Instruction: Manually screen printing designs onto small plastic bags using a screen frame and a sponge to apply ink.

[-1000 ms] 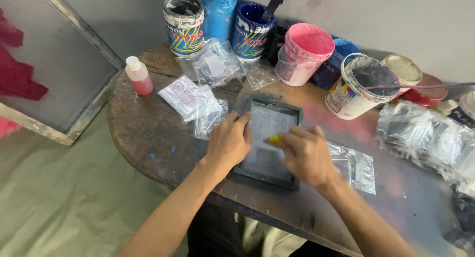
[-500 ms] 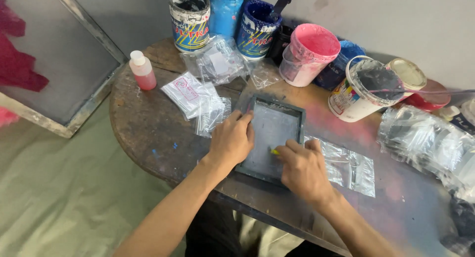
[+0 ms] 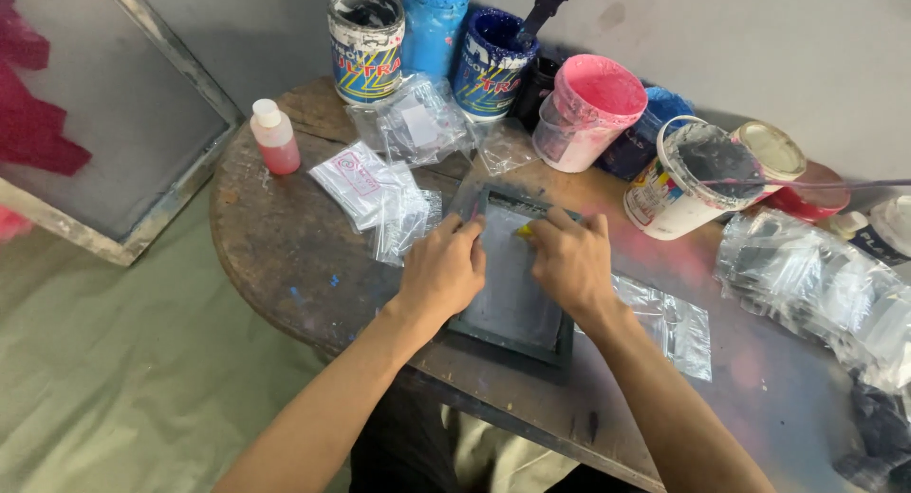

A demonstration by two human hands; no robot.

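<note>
A person's left hand (image 3: pixel 444 273) presses flat on a small screen frame (image 3: pixel 512 279) while right-hand (image 3: pixel 569 260) fingers pinch a yellow squeegee (image 3: pixel 524 230) (steady, even pressure suits).

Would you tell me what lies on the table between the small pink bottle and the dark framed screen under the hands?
In the head view, clear plastic packets lie between the pink bottle and the framed screen, partly overlapping each other; one carries a red print.
</note>
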